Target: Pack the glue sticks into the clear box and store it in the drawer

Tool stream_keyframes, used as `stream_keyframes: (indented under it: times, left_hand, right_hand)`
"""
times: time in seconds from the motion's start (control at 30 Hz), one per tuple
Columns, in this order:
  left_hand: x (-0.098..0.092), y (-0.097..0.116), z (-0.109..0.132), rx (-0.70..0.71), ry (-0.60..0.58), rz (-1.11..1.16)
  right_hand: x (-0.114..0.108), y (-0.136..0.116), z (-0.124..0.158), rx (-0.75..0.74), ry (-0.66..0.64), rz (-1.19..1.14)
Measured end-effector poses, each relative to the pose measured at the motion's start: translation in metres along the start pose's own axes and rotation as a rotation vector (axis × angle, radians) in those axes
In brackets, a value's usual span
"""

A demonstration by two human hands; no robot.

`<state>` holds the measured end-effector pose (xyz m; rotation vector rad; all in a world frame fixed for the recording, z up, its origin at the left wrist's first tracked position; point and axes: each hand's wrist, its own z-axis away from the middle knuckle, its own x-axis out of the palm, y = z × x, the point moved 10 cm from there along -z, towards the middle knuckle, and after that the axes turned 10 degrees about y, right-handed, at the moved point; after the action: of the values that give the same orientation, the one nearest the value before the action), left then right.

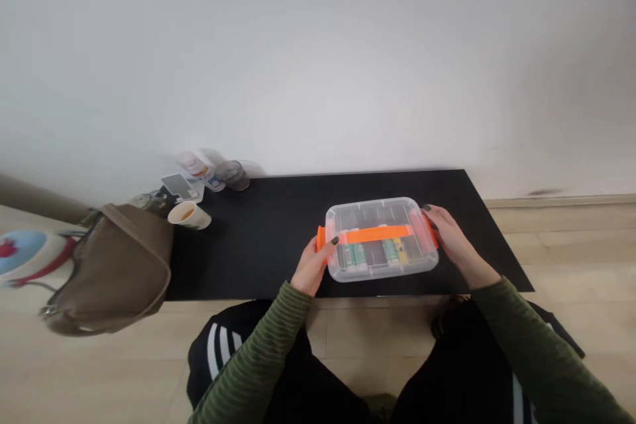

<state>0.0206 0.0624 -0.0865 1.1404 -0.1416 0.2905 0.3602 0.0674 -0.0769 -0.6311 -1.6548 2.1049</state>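
A clear plastic storage box [377,207] with an orange handle [380,234] and orange side latches is in front of me at the black table's right half. Its lid is on, and small green-and-white and yellow items [395,252] show through it. My left hand [314,263] grips the box's left end, thumb on top by the latch. At the right end, my right hand [450,233] is closed around the latch side; some of its fingers are hidden behind the box. I cannot tell whether the box rests on the table or is slightly raised.
On the black table [268,238], toward the left, stand a paper cup [193,216] with amber liquid, a dark glass [233,175], a white bottle [199,170] and a small white stand [181,187]. A brown bag [124,265] covers the left end. A white wall [348,79] rises behind.
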Motion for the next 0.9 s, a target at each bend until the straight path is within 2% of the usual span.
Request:
stream_keyframes:
  times: [0.1,0.2,0.3,0.47,0.73,0.9]
  left_hand:
    - [0.01,-0.006,0.012,-0.035,-0.086,0.059]
    - [0.016,-0.006,0.016,-0.035,-0.111,0.079]
    - [0.013,-0.001,0.014,0.026,-0.052,0.054]
    - [0.007,0.004,0.005,0.133,0.026,-0.038]
    - [0.002,0.007,-0.001,0.255,0.019,-0.276]
    - [0.005,0.013,0.001,0.311,0.013,-0.323]
  right_hand:
    - [0.01,0.013,0.022,0.136,-0.131,-0.061]
    - [0.026,0.017,0.044,0.259,-0.273,-0.15]
    - [0.025,0.017,0.049,0.306,-0.226,-0.196]
    - [0.02,0.011,0.047,0.23,-0.181,-0.193]
    - [0.016,-0.001,0.046,0.115,-0.142,-0.156]
    - [0.015,-0.003,0.043,0.022,-0.151,-0.041]
